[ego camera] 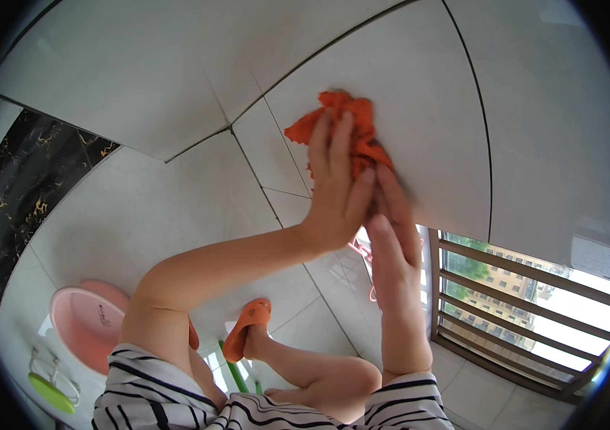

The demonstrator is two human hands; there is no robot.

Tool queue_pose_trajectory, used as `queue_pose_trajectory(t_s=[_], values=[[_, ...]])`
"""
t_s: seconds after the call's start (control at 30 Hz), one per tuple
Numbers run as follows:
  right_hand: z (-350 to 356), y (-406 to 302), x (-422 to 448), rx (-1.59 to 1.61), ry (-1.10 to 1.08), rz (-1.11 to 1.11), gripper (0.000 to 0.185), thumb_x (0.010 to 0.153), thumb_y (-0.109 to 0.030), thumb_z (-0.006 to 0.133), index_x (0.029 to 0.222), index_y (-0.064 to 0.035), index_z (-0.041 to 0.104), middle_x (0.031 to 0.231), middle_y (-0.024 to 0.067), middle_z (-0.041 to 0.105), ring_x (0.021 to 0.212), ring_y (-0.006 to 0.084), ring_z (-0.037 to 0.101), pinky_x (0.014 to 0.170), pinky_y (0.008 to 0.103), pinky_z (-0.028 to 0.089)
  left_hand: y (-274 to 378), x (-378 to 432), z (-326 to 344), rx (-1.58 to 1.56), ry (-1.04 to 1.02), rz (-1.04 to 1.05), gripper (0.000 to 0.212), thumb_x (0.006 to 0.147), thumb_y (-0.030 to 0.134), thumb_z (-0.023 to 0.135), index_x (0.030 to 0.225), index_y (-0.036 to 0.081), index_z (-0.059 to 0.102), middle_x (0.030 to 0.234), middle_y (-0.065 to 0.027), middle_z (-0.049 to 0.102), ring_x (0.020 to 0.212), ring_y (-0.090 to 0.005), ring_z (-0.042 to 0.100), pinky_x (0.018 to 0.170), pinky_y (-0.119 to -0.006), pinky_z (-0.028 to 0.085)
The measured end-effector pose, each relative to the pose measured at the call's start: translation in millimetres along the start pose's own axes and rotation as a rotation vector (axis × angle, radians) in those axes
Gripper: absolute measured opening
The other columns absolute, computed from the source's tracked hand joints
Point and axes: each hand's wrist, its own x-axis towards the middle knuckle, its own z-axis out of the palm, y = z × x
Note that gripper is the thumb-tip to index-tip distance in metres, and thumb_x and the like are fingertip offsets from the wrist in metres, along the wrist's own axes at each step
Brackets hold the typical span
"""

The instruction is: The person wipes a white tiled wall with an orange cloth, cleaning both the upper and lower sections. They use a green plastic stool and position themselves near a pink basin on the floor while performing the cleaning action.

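Observation:
An orange cloth, crumpled, lies against the pale wall tile in the upper middle of the head view. The spread fingers of my left hand press on the cloth from the left. Just right of it, my right hand touches the lower edge of the cloth, its fingers close to my left thumb. What the right fingers grip between the two hands is partly hidden and blurred.
A window with brown bars is at the lower right. A pink basin and a green round object are at the lower left. An orange slipper is on my foot. Black marbled tile borders the left.

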Motion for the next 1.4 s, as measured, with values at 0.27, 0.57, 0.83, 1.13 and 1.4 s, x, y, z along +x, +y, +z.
queue_pose_trajectory(t_s=[0.27,0.57,0.83,1.13,1.4], values=[[-8,11,-31,0.054,0.100,0.029,0.057,0.097,-0.008,0.041,0.147,0.0030,0.015,0.149,0.0143,0.027,0.136,0.0205,0.028,0.111,0.0342,0.021,-4,-31,13,0.013,-0.097,0.198,0.057,0.087,0.014,0.048,0.140,0.001,0.032,0.144,-0.0295,0.017,0.131,-0.0480,0.024,0.107,-0.052,0.024],[25,134,19,-0.125,0.054,0.333,0.062,0.098,-0.024,0.045,0.145,0.0039,0.017,0.151,0.0191,0.020,0.142,0.0279,0.016,0.114,0.0379,0.017,-122,-86,-42,0.605,-0.302,0.126,0.056,0.087,0.014,0.051,0.136,-0.006,0.031,0.145,-0.0322,0.012,0.134,-0.0529,0.013,0.107,-0.056,0.027],[45,206,52,-0.161,-0.108,0.211,0.074,0.097,-0.037,0.042,0.146,0.0061,0.006,0.153,0.0210,0.007,0.142,0.0320,0.009,0.115,0.0414,0.013,-192,-89,-91,0.473,-0.402,-0.156,0.057,0.088,0.017,0.052,0.138,0.001,0.028,0.142,-0.0236,0.017,0.128,-0.0396,0.022,0.103,-0.049,0.033],[47,155,47,-0.075,-0.058,0.214,0.084,0.097,-0.047,0.041,0.145,0.0078,0.000,0.152,0.0215,0.011,0.141,0.0304,0.014,0.113,0.0396,0.017,-117,-28,-78,-0.004,-0.247,-0.512,0.057,0.092,0.018,0.041,0.144,0.005,0.020,0.128,-0.0092,0.038,0.109,-0.0228,0.045,0.094,-0.035,0.041],[64,98,42,-0.016,0.067,0.054,0.069,0.101,-0.045,0.025,0.147,0.0041,0.007,0.150,0.0155,0.016,0.140,0.0261,0.017,0.113,0.0367,0.017,-60,-7,-62,0.192,-0.227,-0.090,0.056,0.092,0.012,0.036,0.146,0.004,0.024,0.152,-0.0228,0.015,0.139,-0.0396,0.019,0.111,-0.042,0.023]])
